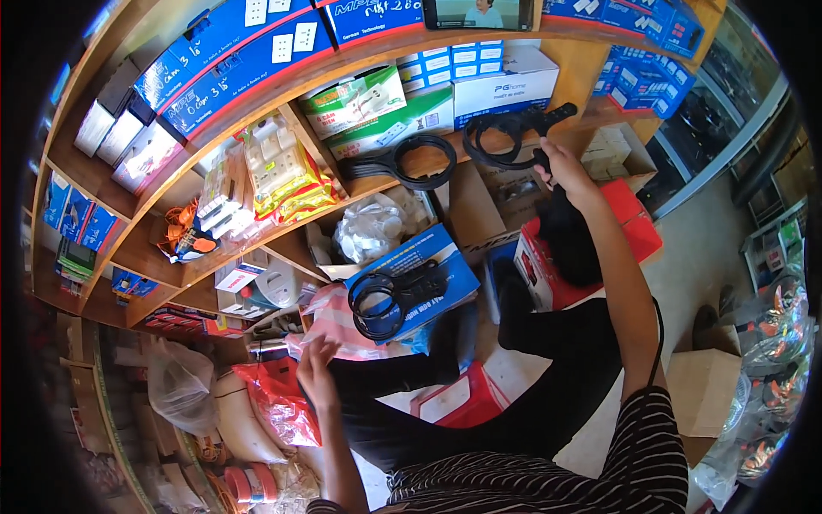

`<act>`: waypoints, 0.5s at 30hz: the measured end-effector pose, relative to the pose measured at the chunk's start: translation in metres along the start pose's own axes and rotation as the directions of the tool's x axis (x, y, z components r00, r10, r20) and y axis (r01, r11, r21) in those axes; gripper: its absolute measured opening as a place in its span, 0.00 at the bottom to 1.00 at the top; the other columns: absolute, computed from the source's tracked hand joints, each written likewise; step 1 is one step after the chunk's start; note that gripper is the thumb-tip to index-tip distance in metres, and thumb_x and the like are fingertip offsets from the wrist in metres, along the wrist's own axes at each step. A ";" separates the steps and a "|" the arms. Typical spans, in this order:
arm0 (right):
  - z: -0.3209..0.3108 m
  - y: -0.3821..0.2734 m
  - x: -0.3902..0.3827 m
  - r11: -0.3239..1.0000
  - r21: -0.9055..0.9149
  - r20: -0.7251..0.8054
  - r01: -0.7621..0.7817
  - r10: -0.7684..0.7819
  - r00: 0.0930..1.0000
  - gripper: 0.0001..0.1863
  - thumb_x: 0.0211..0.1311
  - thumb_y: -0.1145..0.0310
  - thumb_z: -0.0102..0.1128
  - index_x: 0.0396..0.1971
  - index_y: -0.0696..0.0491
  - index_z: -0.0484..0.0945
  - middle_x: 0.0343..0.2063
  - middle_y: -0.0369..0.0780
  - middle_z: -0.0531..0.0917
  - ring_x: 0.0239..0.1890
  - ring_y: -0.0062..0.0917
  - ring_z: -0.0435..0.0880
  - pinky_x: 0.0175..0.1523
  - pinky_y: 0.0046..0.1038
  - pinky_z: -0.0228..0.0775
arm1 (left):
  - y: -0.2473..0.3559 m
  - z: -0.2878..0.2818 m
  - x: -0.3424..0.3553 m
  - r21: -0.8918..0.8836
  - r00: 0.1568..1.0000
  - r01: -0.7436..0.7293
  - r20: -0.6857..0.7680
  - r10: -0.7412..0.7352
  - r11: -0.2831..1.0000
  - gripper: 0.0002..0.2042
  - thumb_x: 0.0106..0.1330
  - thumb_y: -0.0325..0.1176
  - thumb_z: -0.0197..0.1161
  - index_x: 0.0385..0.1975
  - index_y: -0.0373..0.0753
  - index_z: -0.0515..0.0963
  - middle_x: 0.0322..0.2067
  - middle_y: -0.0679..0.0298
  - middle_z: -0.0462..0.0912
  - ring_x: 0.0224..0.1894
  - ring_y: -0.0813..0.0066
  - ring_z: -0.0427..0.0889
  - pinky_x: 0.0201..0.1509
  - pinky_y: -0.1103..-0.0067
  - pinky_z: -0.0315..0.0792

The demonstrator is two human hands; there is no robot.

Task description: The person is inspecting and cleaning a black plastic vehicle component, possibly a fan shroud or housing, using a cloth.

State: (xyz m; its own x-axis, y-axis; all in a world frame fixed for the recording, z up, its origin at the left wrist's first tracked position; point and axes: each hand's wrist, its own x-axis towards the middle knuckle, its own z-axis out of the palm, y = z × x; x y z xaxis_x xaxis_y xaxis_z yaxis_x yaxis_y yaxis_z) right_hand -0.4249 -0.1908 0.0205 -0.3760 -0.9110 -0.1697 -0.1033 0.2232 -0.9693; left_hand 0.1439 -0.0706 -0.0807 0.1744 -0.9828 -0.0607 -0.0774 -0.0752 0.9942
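My right hand [565, 171] reaches to the shelf's edge, fingers closed on the end of a black ring-shaped part with a flat handle [505, 158]; several such rings seem to lie together there. Left of it, more black rings with handles [425, 163] lie stacked on the shelf edge. A third group of black rings [377, 307] rests on a blue box [458, 278] in front of my knees. Near my left knee, my left hand [318, 373] is held beside a red plastic bag [278, 403], fingers loosely stretched with nothing seen in them.
Wooden shelves [402, 47] hold blue, green and white boxes. A phone [477, 14] showing a person stands above. A red box [629, 223] is beside my right knee. At right are a cardboard box [702, 385] and plastic-wrapped goods [775, 385]; a clear bag [181, 385] is at left.
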 end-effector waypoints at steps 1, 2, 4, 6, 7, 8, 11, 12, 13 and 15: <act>0.008 0.010 0.015 1.000 0.008 0.010 -0.001 0.001 1.000 0.22 0.80 0.47 0.42 0.37 0.50 0.73 0.20 0.33 0.76 0.18 0.17 0.71 0.23 0.22 0.64 | -0.016 -0.026 -0.006 -0.006 0.996 0.026 -0.088 -0.027 1.000 0.20 0.81 0.40 0.49 0.51 0.26 0.79 0.39 0.55 0.87 0.43 0.68 0.89 0.47 0.77 0.80; 0.010 0.019 0.026 0.995 0.096 0.014 -0.020 0.018 1.000 0.21 0.81 0.48 0.41 0.37 0.50 0.73 0.20 0.32 0.75 0.18 0.17 0.71 0.23 0.23 0.64 | -0.029 -0.050 -0.015 0.137 0.992 0.055 -0.121 -0.039 0.989 0.22 0.81 0.43 0.49 0.49 0.27 0.79 0.38 0.56 0.87 0.37 0.72 0.89 0.38 0.80 0.78; 0.019 0.036 0.048 0.981 0.187 0.030 -0.048 0.043 0.999 0.21 0.81 0.49 0.40 0.36 0.50 0.73 0.20 0.32 0.75 0.17 0.17 0.70 0.23 0.23 0.64 | -0.049 -0.084 -0.036 0.230 0.992 0.055 -0.125 -0.027 0.972 0.22 0.81 0.45 0.49 0.48 0.29 0.80 0.37 0.57 0.87 0.32 0.75 0.87 0.32 0.83 0.73; 0.020 0.052 0.063 0.990 0.141 0.020 -0.025 0.023 1.000 0.24 0.80 0.47 0.41 0.37 0.53 0.75 0.20 0.33 0.75 0.18 0.16 0.71 0.26 0.25 0.67 | -0.060 -0.100 -0.056 0.169 0.959 0.204 -0.234 -0.161 0.964 0.21 0.80 0.46 0.50 0.50 0.33 0.81 0.33 0.59 0.87 0.30 0.78 0.86 0.30 0.84 0.72; 0.022 0.057 0.073 0.990 0.138 0.023 -0.033 0.030 0.999 0.24 0.80 0.47 0.41 0.37 0.53 0.75 0.20 0.33 0.75 0.18 0.16 0.71 0.26 0.25 0.67 | -0.068 -0.100 -0.063 0.170 0.957 0.212 -0.236 -0.169 0.962 0.21 0.80 0.46 0.50 0.50 0.33 0.81 0.33 0.59 0.87 0.30 0.78 0.86 0.30 0.84 0.72; 0.023 0.062 0.084 1.000 -0.018 -0.071 -0.006 0.004 0.997 0.27 0.80 0.46 0.40 0.36 0.55 0.76 0.21 0.38 0.79 0.21 0.23 0.77 0.29 0.30 0.71 | -0.078 -0.095 -0.068 0.180 0.948 0.245 -0.249 -0.197 0.953 0.20 0.80 0.46 0.51 0.49 0.33 0.81 0.32 0.60 0.87 0.29 0.79 0.84 0.30 0.84 0.71; 0.010 0.080 0.114 0.922 -0.386 -0.250 0.027 -0.133 0.959 0.31 0.79 0.44 0.40 0.35 0.58 0.79 0.25 0.47 0.84 0.28 0.38 0.85 0.37 0.41 0.75 | -0.092 -0.066 -0.064 0.337 0.963 0.214 -0.230 -0.140 0.917 0.18 0.78 0.44 0.54 0.48 0.34 0.82 0.30 0.62 0.87 0.28 0.81 0.82 0.30 0.83 0.70; 0.004 0.084 0.121 0.816 -0.577 -0.296 0.032 -0.245 0.923 0.32 0.78 0.43 0.39 0.35 0.59 0.81 0.28 0.52 0.86 0.33 0.47 0.87 0.41 0.48 0.76 | -0.098 -0.056 -0.061 0.473 0.977 0.147 -0.204 -0.054 0.869 0.17 0.78 0.42 0.56 0.47 0.34 0.83 0.29 0.63 0.87 0.27 0.81 0.81 0.31 0.81 0.70; 0.018 0.081 0.117 0.820 -0.572 -0.281 0.036 -0.238 0.930 0.32 0.78 0.43 0.39 0.35 0.59 0.81 0.28 0.52 0.86 0.33 0.47 0.87 0.41 0.48 0.76 | -0.106 -0.058 -0.062 0.477 0.962 0.126 -0.275 0.011 0.870 0.15 0.76 0.40 0.57 0.42 0.34 0.84 0.27 0.63 0.87 0.26 0.77 0.80 0.32 0.77 0.71; 0.052 0.057 0.090 0.621 -0.784 -0.305 0.020 -0.413 0.858 0.32 0.77 0.43 0.39 0.35 0.57 0.83 0.34 0.56 0.85 0.42 0.56 0.84 0.48 0.55 0.73 | -0.107 -0.065 -0.070 0.505 0.942 0.150 -0.334 0.032 0.850 0.16 0.76 0.41 0.58 0.40 0.34 0.84 0.26 0.63 0.86 0.27 0.78 0.80 0.34 0.78 0.70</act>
State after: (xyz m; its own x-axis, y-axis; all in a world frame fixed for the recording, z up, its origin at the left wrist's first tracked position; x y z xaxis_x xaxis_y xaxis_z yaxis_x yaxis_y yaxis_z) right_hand -0.4170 -0.2777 -0.0591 -0.5607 -0.7682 0.3090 -0.7935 0.3920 -0.4654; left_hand 0.2036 0.0172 -0.1771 0.4896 -0.8719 0.0046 -0.5356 -0.2966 0.7907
